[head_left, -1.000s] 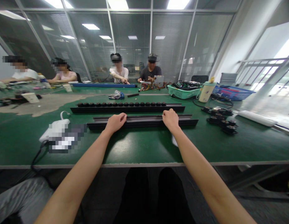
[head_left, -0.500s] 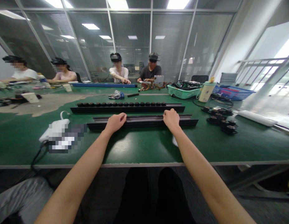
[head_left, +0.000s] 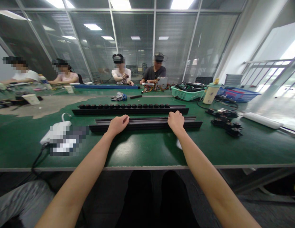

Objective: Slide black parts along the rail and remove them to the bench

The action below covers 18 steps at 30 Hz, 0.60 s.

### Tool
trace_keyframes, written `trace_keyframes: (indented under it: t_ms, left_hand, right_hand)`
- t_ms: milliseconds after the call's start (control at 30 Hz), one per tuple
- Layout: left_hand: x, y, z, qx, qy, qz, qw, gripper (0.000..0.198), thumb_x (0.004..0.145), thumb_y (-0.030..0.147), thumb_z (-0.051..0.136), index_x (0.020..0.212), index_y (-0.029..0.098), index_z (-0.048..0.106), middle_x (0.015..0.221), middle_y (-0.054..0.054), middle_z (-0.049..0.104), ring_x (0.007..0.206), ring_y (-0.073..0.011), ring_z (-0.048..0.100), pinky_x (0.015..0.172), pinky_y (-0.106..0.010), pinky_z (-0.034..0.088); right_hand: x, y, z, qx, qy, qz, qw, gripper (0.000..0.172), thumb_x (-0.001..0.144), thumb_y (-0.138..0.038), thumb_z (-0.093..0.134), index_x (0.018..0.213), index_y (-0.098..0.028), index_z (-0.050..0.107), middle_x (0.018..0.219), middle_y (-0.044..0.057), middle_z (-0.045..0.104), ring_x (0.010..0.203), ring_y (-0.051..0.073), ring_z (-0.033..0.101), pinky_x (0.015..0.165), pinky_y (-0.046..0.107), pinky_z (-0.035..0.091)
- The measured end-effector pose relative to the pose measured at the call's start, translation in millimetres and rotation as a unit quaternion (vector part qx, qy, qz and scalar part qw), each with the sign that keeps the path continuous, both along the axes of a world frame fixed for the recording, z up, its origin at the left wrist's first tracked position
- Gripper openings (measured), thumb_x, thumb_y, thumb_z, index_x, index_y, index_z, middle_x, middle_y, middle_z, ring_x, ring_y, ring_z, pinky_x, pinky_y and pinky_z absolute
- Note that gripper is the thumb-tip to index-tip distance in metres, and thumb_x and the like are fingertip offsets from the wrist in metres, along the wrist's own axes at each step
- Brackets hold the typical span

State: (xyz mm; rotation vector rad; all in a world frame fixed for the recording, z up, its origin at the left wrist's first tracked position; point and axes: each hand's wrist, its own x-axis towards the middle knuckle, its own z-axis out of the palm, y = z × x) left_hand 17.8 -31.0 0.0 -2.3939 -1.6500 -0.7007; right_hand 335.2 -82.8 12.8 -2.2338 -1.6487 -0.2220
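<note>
A long black rail (head_left: pixel 147 126) with a pale channel lies across the green table in front of me. My left hand (head_left: pixel 118 124) is closed on its left part, fingers curled over the rail. Further right, my right hand (head_left: pixel 176 121) grips the same rail with bent fingers. Behind it, a second black rail (head_left: pixel 130 111) runs roughly parallel, carrying a row of several small black parts (head_left: pixel 123 106). Both hands' fingertips are partly hidden by the hands themselves.
Several black parts (head_left: pixel 233 130) lie at the right, near a cream cup (head_left: pixel 211 94) and a green basket (head_left: pixel 189 94). A white adapter (head_left: pixel 55 131) sits at the left. Beyond are a grey-blue cloth (head_left: pixel 119 96), a blue bar (head_left: pixel 106 86) and seated people.
My right hand has shifted very slightly right along the rail. Across the table, a person in white has raised one hand. My left hand looks unmoved.
</note>
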Motion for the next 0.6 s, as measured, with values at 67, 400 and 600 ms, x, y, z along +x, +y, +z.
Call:
trace_keyframes:
  t_ms: [67, 400, 600]
  left_hand:
    - [-0.3, 0.5, -0.4, -0.001, -0.001, 0.000, 1.000, 0.044, 0.099, 0.046, 0.038, 0.113, 0.024, 0.074, 0.080, -0.007, 0.074, 0.078, -0.0251, 0.069, 0.069, -0.030, 0.043]
    - [-1.4, 2.6, -2.0, 0.000, -0.004, 0.000, 1.000, 0.043, 0.100, 0.046, 0.039, 0.112, 0.025, 0.074, 0.081, -0.007, 0.075, 0.079, -0.0254, 0.070, 0.068, -0.030, 0.043]
    - [-1.0, 2.7, -1.9, 0.000, -0.007, 0.000, 1.000, 0.043, 0.100, 0.047, 0.039, 0.112, 0.025, 0.074, 0.080, -0.006, 0.075, 0.077, -0.0249, 0.069, 0.066, -0.030, 0.041]
  right_hand:
    - [0.0, 0.4, -0.5, -0.001, 0.001, -0.004, 1.000, 0.032, 0.101, -0.022, 0.045, 0.120, -0.018, 0.071, 0.125, 0.019, 0.059, 0.118, 0.030, 0.058, 0.094, 0.039, 0.045]
    - [0.4, -0.2, 0.7, 0.000, 0.006, -0.024, 1.000, 0.032, 0.101, -0.021, 0.045, 0.121, -0.016, 0.070, 0.128, 0.020, 0.059, 0.120, 0.031, 0.057, 0.096, 0.040, 0.045]
    - [2.9, -0.5, 0.1, 0.002, 0.008, -0.039, 0.999, 0.034, 0.101, -0.020, 0.043, 0.121, -0.015, 0.070, 0.129, 0.021, 0.058, 0.120, 0.032, 0.057, 0.095, 0.040, 0.045]
